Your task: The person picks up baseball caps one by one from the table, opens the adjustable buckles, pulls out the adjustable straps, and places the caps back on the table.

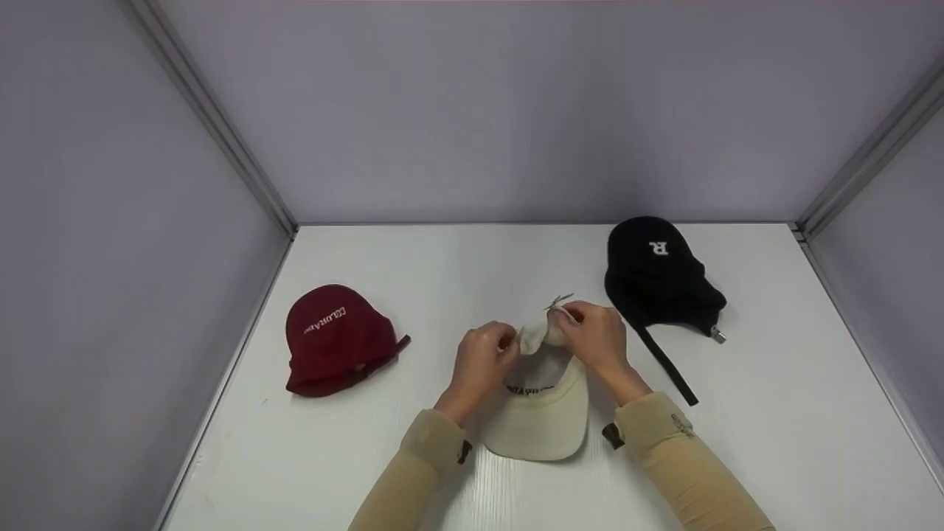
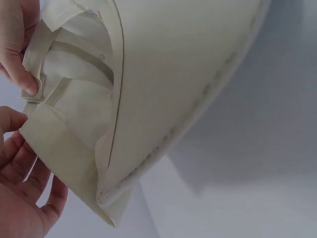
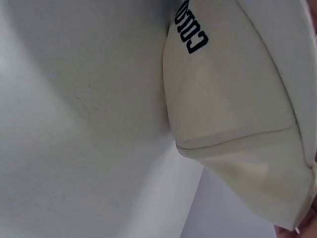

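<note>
A cream baseball cap point(image 1: 537, 434) is in front of me, its brim toward me and its inside facing up. My left hand point(image 1: 479, 361) pinches the left part of the cap's back edge. On the other side, my right hand point(image 1: 601, 341) pinches the back edge between thumb and fingers. Thin dark strands stick out just above the right fingertips; what they are is unclear. In the left wrist view, fingers of both hands hold the cap's back band point(image 2: 64, 141) close together. Dark lettering point(image 3: 192, 32) marks the cap's front in the right wrist view.
A dark red cap point(image 1: 335, 339) with white lettering lies at the left, its short strap pointing right. Farther back on the right lies a black cap point(image 1: 653, 269) with a white R, a metal buckle and a long strap point(image 1: 667, 365). Grey panels enclose the white table point(image 1: 774, 442).
</note>
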`<state>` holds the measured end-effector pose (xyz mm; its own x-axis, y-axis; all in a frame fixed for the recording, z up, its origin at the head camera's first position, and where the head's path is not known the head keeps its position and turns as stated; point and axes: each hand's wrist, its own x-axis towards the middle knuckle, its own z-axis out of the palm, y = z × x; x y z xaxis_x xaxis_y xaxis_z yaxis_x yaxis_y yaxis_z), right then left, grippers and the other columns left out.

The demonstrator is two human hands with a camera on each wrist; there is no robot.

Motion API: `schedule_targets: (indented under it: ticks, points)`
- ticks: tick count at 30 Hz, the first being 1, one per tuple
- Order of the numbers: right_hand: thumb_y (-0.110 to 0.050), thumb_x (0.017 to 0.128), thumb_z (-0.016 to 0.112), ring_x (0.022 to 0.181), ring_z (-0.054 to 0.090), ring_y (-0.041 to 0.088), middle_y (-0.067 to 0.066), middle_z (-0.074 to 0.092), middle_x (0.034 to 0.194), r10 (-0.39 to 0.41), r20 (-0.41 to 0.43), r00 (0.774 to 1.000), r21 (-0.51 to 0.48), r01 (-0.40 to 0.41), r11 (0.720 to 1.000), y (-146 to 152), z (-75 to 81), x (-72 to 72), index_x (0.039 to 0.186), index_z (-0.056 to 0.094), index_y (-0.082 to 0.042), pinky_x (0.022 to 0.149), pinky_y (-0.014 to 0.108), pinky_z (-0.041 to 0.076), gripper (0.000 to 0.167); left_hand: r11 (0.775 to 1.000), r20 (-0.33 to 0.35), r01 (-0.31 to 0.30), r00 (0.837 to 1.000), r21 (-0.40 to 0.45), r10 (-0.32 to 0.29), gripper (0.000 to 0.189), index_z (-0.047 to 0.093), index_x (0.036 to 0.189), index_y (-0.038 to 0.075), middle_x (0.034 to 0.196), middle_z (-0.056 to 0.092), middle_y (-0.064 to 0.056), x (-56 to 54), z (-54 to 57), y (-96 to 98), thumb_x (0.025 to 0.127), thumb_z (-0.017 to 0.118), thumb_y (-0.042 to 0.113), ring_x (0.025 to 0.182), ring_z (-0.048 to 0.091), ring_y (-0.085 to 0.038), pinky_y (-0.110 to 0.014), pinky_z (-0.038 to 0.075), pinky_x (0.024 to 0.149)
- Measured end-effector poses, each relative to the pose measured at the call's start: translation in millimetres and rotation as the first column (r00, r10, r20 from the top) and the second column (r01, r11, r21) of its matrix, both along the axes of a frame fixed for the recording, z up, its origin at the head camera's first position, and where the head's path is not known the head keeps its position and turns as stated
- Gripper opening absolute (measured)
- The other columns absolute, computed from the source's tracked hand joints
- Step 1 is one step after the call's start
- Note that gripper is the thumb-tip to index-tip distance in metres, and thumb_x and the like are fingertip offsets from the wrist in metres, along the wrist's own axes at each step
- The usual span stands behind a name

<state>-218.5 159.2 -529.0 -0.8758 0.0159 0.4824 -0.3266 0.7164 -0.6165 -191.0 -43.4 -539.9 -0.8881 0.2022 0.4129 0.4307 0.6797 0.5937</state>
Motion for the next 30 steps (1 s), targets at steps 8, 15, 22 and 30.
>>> schedule_targets:
  ticks: [8, 15, 22, 30]
  points:
    - [-0.017, 0.084, 0.075, 0.062, 0.064, 0.018, 0.003, 0.071, 0.072, -0.049, 0.029, 0.998, -0.029, 0.05, 0.998, 2.0, -1.4, -1.4, 0.083, 0.079, -0.009, 0.059, 0.042, 0.051, 0.009, 0.997, -0.014, -0.04, 0.999, 0.064, 0.041, 0.004, 0.069, 0.087, 0.01, 0.078, 0.061, 0.005, 3.2, -1.3, -8.4, 0.09, 0.066, 0.011, 0.07, 0.055, -0.009, -0.027, 0.049, 0.063]
    - [-0.016, 0.084, 0.074, 0.056, 0.061, 0.017, 0.004, 0.07, 0.069, -0.061, 0.024, 0.998, -0.034, 0.062, 0.998, 2.7, -1.1, -2.2, 0.082, 0.079, -0.007, 0.055, 0.04, 0.049, 0.01, 0.991, 0.003, -0.076, 0.997, 0.114, 0.076, 0.009, 0.066, 0.085, 0.011, 0.075, 0.059, 0.006, 3.8, -0.6, -12.8, 0.093, 0.063, 0.014, 0.066, 0.054, -0.007, -0.024, 0.048, 0.057]
    - [-0.013, 0.084, 0.072, 0.055, 0.062, 0.016, 0.003, 0.07, 0.069, -0.073, 0.046, 0.996, -0.044, 0.075, 0.996, 4.0, -0.7, -2.4, 0.084, 0.078, -0.006, 0.054, 0.038, 0.049, 0.01, 0.98, 0.056, -0.119, 0.992, 0.158, 0.111, 0.012, 0.064, 0.084, 0.011, 0.073, 0.058, 0.006, 0.9, 3.1, -17.2, 0.095, 0.061, 0.015, 0.066, 0.055, -0.007, -0.024, 0.048, 0.056]
    - [-0.014, 0.087, 0.074, 0.064, 0.065, 0.016, 0.005, 0.072, 0.077, -0.004, 0.063, 0.998, -0.058, 0.008, 0.998, 5.2, -2.5, -2.1, 0.089, 0.078, -0.006, 0.06, 0.039, 0.051, 0.01, 0.977, 0.151, -0.147, 0.981, 0.151, 0.124, 0.016, 0.067, 0.091, 0.009, 0.073, 0.058, 0.005, -7.0, 5.9, -25.0, 0.097, 0.06, 0.021, 0.064, 0.054, -0.009, -0.026, 0.047, 0.057]
